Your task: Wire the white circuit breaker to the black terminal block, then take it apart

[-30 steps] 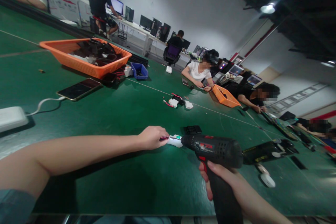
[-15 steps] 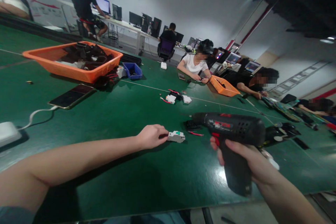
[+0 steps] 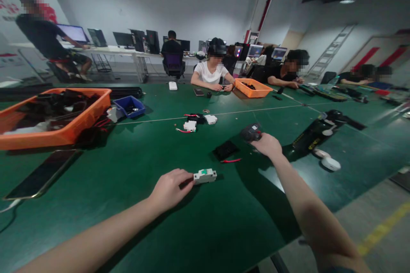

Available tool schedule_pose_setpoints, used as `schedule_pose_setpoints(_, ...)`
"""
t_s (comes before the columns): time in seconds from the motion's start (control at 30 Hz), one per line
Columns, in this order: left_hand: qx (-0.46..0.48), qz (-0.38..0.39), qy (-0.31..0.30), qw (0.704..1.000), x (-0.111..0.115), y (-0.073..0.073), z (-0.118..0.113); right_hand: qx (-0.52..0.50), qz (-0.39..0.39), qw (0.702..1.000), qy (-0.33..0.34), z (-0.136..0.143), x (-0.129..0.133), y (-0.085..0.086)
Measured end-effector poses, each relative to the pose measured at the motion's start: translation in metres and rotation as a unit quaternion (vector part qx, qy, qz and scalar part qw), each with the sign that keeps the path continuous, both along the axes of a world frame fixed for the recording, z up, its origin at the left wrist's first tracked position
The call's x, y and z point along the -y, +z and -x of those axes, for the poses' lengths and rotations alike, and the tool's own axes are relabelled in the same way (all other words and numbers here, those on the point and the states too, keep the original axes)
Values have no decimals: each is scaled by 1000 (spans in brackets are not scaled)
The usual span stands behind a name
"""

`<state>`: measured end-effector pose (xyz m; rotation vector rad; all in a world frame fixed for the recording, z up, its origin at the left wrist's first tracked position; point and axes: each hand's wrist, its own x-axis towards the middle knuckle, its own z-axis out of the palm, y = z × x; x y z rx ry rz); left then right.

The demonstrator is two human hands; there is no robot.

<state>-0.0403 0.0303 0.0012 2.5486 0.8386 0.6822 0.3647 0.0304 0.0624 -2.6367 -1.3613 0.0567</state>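
Note:
My left hand [image 3: 170,188] is closed, its fingertips pinching the near-left end of a small white circuit breaker [image 3: 206,176] with a green part on its top. The breaker rests on the green table. Farther out on the right, my right hand [image 3: 269,145] grips a black cordless drill [image 3: 250,133], which appears low over the tabletop; whether it touches is unclear. Most of the drill's shape is foreshortened and blurred. Between the hands lie a black plastic piece [image 3: 226,149] and a short red wire [image 3: 231,161].
An orange basket [image 3: 92,115] of dark parts, a blue bin [image 3: 130,106] and a phone [image 3: 41,174] are on the left. White breakers [image 3: 190,126] with red wires lie ahead. A dark cylindrical object [image 3: 309,134] stands to the right. Several people sit across the table.
My right hand has carried the drill forward, away from me, and lowered and turned it. My left hand keeps the breaker. The view has swung to the right and levelled.

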Motion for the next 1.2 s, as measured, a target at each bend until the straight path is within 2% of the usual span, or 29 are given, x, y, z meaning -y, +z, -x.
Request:
schedule_pose_setpoints(0.1, 6, 2, -5, 1000, -1, 0, -1, -14, 21, 1000, 7, -13, -5, -16)
schedule_pose_setpoints(0.2, 7, -2, -8, 1000, -3, -2, -3, -16, 36, 999, 29, -24, -7, -24)
schedule_pose_setpoints(0.43, -1, -6, -9, 1000, -4, -6, -4, -5, 50, 995, 83, -34, -3, -29)
schedule_pose_setpoints(0.53, -2, -7, -10, 1000, -3, -5, -5, 37, -6, 993, 116, -22, 8, -26)
schedule_pose_setpoints(0.6, -2, -6, -8, 1000, -2, -3, -6, 66, -92, 975, 193, -8, 15, -23)
schedule_pose_setpoints(0.67, -2, -3, -4, 1000, -2, -3, -7, 36, -137, 938, 316, 8, 21, -21)
schedule_pose_setpoints(0.73, -4, 3, -1, 1000, -2, -3, -8, -15, -120, 902, 414, 23, 25, -21)
schedule_pose_setpoints(0.8, -5, 8, -2, 1000, -2, -3, -8, -40, -83, 886, 455, 32, 28, -23)
schedule_pose_setpoints(0.97, -5, 16, -3, 1000, -2, -3, -8, -44, -10, 891, 452, 35, 30, -29)
schedule_pose_setpoints(1.1, -3, 17, -7, 1000, -2, -4, -7, -17, 14, 897, 441, 22, 28, -29)
schedule_pose_setpoints(1.2, 3, 15, -7, 1000, -3, -5, -7, -37, 34, 898, 437, 12, 27, -27)
